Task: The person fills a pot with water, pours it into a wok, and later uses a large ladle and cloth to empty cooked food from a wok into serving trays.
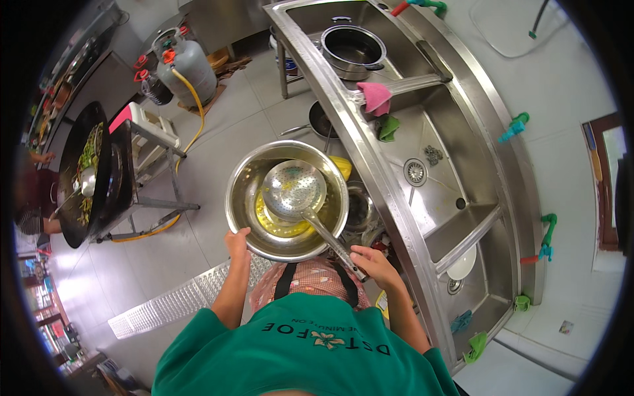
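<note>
My left hand grips the near left rim of a large stainless steel bowl, its fingers partly hidden by the rim. Yellowish liquid lies in the bottom of the bowl. Over the bowl rests a perforated metal skimmer, its long handle reaching across the near right rim. Beside the end of that handle is my right hand, thumb and fingers around it; how firmly they close on it is partly hidden.
A steel sink unit with several basins runs along the right, holding a pot. At left, a person's arm works at a large wok on a stand. A gas cylinder and a pan stand on the floor.
</note>
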The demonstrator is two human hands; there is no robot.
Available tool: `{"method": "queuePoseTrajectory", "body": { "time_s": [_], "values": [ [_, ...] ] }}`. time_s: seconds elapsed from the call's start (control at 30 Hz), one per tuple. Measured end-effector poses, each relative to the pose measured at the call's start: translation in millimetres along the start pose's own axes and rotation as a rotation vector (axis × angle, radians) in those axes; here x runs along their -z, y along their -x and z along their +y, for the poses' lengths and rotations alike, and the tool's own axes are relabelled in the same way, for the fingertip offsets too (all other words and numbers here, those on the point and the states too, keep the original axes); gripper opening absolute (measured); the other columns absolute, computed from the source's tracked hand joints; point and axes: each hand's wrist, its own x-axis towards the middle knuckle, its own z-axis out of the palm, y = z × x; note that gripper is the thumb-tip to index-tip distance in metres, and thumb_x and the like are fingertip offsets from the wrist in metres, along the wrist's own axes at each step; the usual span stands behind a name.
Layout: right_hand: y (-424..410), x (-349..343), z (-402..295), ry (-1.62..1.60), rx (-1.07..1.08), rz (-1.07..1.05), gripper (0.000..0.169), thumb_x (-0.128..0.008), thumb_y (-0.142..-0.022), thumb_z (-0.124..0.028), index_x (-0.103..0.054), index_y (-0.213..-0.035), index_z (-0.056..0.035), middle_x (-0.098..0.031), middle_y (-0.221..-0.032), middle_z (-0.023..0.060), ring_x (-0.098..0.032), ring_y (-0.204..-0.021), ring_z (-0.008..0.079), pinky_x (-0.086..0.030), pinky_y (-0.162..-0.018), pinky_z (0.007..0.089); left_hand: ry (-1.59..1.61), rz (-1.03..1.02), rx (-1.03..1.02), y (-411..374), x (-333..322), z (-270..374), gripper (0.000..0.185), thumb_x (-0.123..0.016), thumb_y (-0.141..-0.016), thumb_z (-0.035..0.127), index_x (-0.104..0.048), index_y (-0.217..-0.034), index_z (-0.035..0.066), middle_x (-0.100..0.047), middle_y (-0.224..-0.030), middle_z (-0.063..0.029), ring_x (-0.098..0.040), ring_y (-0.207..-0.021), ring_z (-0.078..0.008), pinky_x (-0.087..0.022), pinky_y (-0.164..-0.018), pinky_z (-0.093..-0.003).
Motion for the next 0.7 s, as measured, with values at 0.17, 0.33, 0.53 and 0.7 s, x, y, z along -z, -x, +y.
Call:
{"method": "queuePoseTrajectory", "body": {
  "time_s": [0.17, 0.33, 0.53, 0.7],
  "values": [
    [7.4, 3.7, 3.5, 0.034, 0.070, 0.162, 0.041, -0.047, -0.075, -0.031, -0.046, -0.097, 0.0042, -0.049, -0.067, 0.0018, -0.044, -0.061, 0.0070, -0.038, -0.043, 0.0201, -0.060, 0.057, 0.020, -2.2, -1.2, 0.8, 0.021, -0.057, -0.055, 0.002, -0.047, -0.073, -0.001, -0.052, -0.064, -0.0101, -0.048, -0.049, -0.0177, -0.036, -0.039, -0.0267],
    [13.9, 7.8, 9.3, -0.001, 0.095, 0.190, 0.036, -0.043, -0.076, -0.033, -0.049, -0.092, -0.0011, -0.050, -0.073, 0.0021, -0.047, -0.055, 0.0090, -0.039, -0.041, 0.0200, -0.089, 0.017, 0.038, -7.5, -1.3, -6.2, 0.019, -0.056, -0.055, 0.001, -0.049, -0.072, -0.003, -0.052, -0.065, -0.0101, -0.049, -0.048, -0.0179, -0.037, -0.038, -0.0262],
    [25.0, 9.6, 10.1, -0.081, 0.076, 0.183, 0.045, -0.041, -0.078, -0.035, -0.041, -0.107, -0.0007, -0.049, -0.089, 0.0064, -0.051, -0.058, 0.0127, -0.043, -0.044, 0.0207, -0.071, -0.015, -0.001, -4.0, -8.1, -0.1, 0.013, -0.058, -0.055, 0.004, -0.046, -0.059, 0.002, -0.044, -0.051, -0.0048, -0.035, -0.032, -0.0131, -0.024, -0.028, -0.0243],
    [47.4, 14.3, 9.0, -0.078, 0.231, 0.072, 0.046, -0.045, -0.077, -0.031, -0.036, -0.111, -0.0012, -0.049, -0.090, 0.0094, -0.050, -0.061, 0.0116, -0.044, -0.044, 0.0210, -0.068, -0.073, 0.018, -1.1, 1.5, 19.7, 0.013, -0.057, -0.057, 0.000, -0.052, -0.067, -0.005, -0.052, -0.066, -0.0102, -0.051, -0.056, -0.0186, -0.041, -0.047, -0.0289]
  ]
}}
